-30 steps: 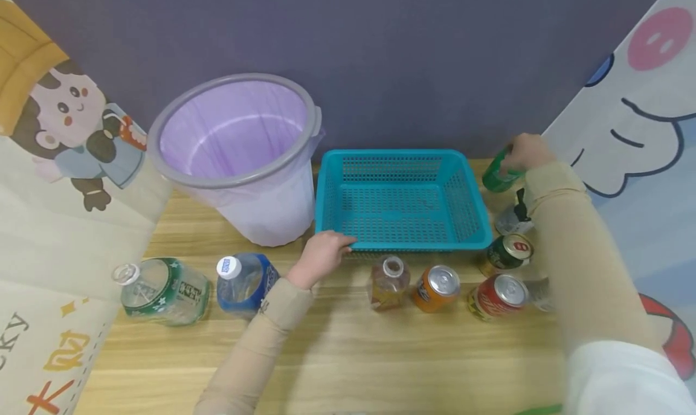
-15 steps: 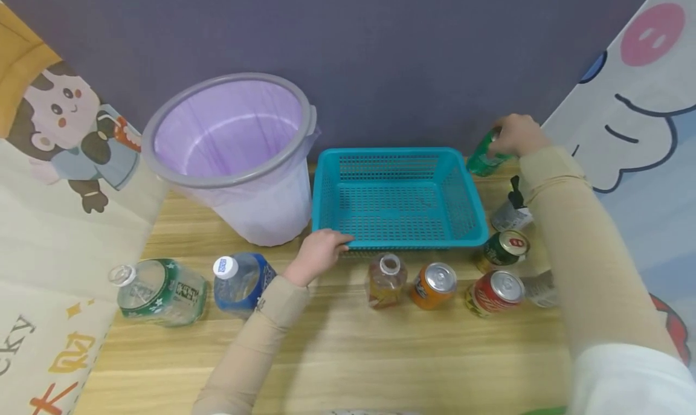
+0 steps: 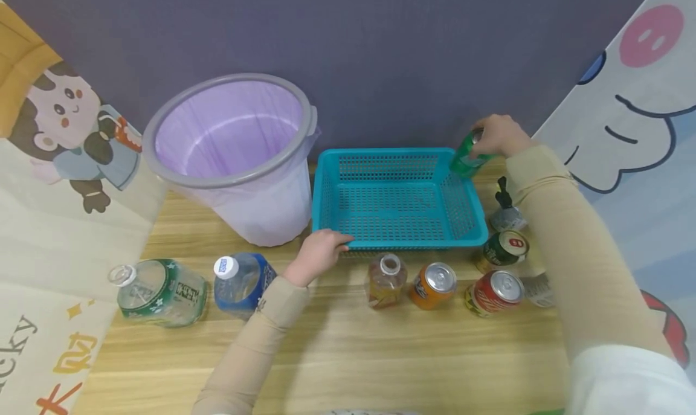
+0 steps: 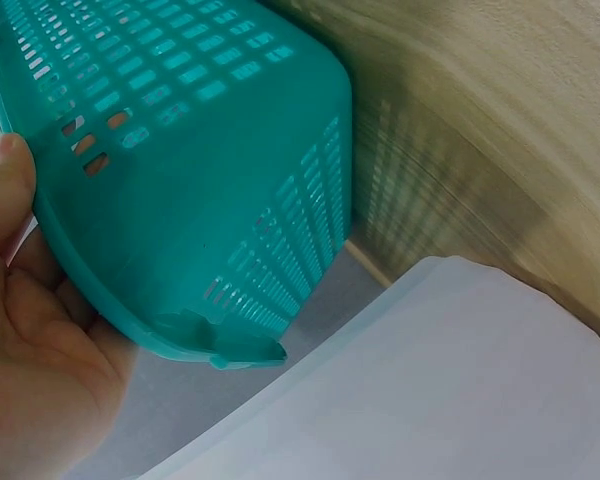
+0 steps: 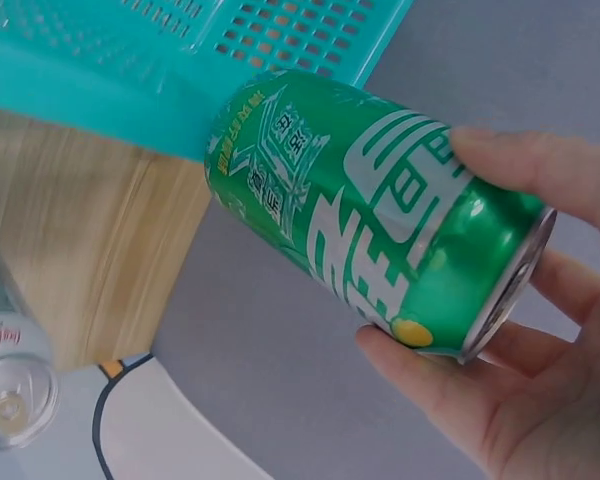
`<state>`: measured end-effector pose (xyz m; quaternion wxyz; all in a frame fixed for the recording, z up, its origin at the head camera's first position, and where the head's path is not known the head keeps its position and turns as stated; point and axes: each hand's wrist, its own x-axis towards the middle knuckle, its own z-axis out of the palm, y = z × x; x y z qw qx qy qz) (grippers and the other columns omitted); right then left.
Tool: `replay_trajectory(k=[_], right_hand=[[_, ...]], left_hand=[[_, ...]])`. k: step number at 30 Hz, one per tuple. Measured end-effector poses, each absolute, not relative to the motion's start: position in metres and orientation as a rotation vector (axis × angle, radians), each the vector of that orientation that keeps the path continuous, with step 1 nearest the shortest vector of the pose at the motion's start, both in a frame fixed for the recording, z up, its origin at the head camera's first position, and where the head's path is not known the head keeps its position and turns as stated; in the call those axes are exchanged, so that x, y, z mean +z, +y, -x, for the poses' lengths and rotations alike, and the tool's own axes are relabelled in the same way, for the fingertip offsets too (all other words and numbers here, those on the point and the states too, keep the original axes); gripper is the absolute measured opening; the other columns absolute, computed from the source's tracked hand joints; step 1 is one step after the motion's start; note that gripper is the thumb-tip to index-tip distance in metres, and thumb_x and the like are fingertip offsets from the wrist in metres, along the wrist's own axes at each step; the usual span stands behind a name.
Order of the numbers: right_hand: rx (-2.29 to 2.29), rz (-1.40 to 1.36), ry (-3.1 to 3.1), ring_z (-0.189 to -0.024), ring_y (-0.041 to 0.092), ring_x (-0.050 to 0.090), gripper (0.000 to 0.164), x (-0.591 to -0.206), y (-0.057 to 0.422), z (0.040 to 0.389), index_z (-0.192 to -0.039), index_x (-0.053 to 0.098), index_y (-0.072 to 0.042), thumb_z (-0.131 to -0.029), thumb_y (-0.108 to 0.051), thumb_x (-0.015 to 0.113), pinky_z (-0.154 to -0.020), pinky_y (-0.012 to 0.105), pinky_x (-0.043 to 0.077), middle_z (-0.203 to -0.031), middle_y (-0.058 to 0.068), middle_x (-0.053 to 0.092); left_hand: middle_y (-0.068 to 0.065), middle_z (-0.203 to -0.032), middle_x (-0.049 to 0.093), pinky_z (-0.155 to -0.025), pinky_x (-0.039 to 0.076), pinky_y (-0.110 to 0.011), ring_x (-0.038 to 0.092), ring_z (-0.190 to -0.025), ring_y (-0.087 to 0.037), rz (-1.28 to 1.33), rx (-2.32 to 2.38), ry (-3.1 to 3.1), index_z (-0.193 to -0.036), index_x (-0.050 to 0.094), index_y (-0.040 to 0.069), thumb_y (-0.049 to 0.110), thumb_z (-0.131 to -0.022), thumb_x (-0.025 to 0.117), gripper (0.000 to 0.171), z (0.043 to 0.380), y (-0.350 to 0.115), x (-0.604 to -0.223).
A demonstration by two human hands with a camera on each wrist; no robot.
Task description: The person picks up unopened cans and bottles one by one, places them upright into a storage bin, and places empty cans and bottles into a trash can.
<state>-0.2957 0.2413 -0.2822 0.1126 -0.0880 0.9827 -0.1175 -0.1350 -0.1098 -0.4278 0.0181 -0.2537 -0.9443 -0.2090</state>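
Green can has shifted left, from beside the basket to its far right corner, tilted in the right hand.
Right wrist view shows thumb and fingers grasping the can's upper end, partly hidden from the head; whether can and basket touch, I cannot tell. Left wrist view reveals the left hand gripping the basket's near left corner. Right sleeve covers part of a pale can. Wall rises behind the basket; table stretches before it.
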Motion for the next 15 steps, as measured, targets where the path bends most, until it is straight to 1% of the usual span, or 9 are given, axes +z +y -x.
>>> replay_trajectory(k=[3,6,15], right_hand=[[-0.358,0.268,2.867,-0.110,0.047,0.050,0.068,-0.283,0.236,0.296,-0.133,0.045,0.009,-0.076,-0.020,0.067,-0.092,0.058,0.043,-0.129,0.033,0.048],[-0.374,0.278,2.858,-0.112,0.047,0.049,0.067,-0.286,0.231,0.297,-0.132,0.046,0.010,-0.076,-0.019,0.068,-0.093,0.058,0.042,-0.130,0.033,0.048],[-0.392,0.308,2.817,-0.108,0.043,0.052,0.067,-0.301,0.219,0.298,-0.131,0.048,0.009,-0.074,-0.018,0.070,-0.090,0.054,0.046,-0.126,0.031,0.051]], left_hand=[[-0.008,-0.103,0.072,-0.082,0.055,-0.036,0.068,-0.093,-0.024,0.785,-0.635,-2.927,-0.110,0.071,0.008,0.009,-0.087,0.067,0.024,0.134,-0.110,-0.427],[-0.008,-0.103,0.072,-0.081,0.055,-0.036,0.068,-0.093,-0.024,0.789,-0.628,-2.923,-0.110,0.071,0.008,0.009,-0.086,0.067,0.023,0.133,-0.109,-0.427],[-0.008,-0.103,0.072,-0.083,0.055,-0.036,0.068,-0.093,-0.024,0.789,-0.614,-2.924,-0.109,0.071,0.008,0.009,-0.086,0.067,0.023,0.131,-0.107,-0.426]])
